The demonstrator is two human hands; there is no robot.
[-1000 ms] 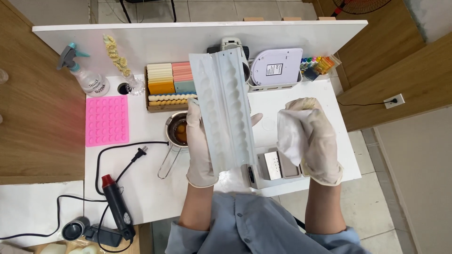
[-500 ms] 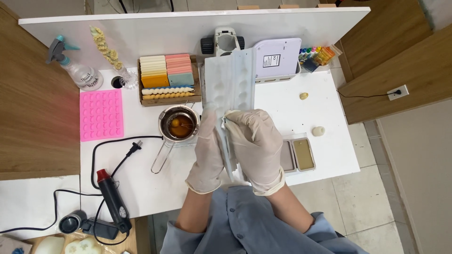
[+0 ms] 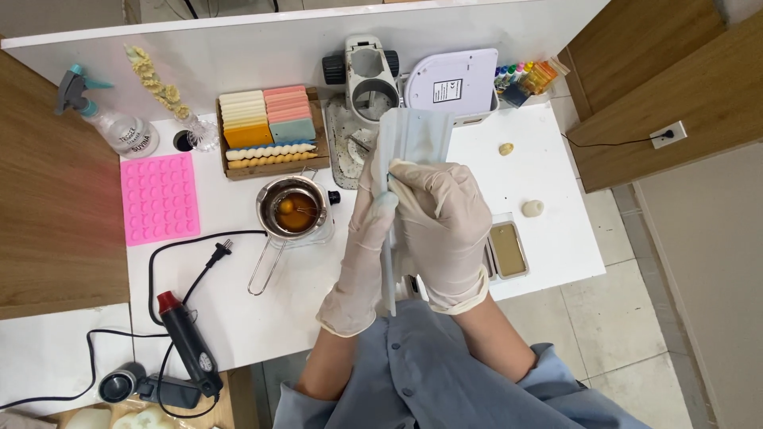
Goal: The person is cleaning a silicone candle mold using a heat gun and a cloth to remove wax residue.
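Note:
Both my hands wear pale latex gloves and hold a long pale blue-grey mould (image 3: 415,135) upright, edge-on to me, above the white table (image 3: 548,159). My left hand (image 3: 362,254) presses flat along the mould's left side. My right hand (image 3: 443,230) wraps over its right side with fingers curled onto the top part. The mould's lower end is hidden between my palms. Just left of my hands stands a small metal pot (image 3: 292,210) of amber liquid wax with a long handle.
A pink silicone mould (image 3: 159,199), a spray bottle (image 3: 111,127), a wooden tray of coloured wax sheets (image 3: 266,131), a white scale (image 3: 453,79), two small wax lumps (image 3: 531,208), a filled metal tin (image 3: 507,249) and a corded heat gun (image 3: 187,338) lie about the table.
The mould has turned from broadside to edge-on, and both hands closed together around it. My right hand moved left from the table's right part onto the mould.

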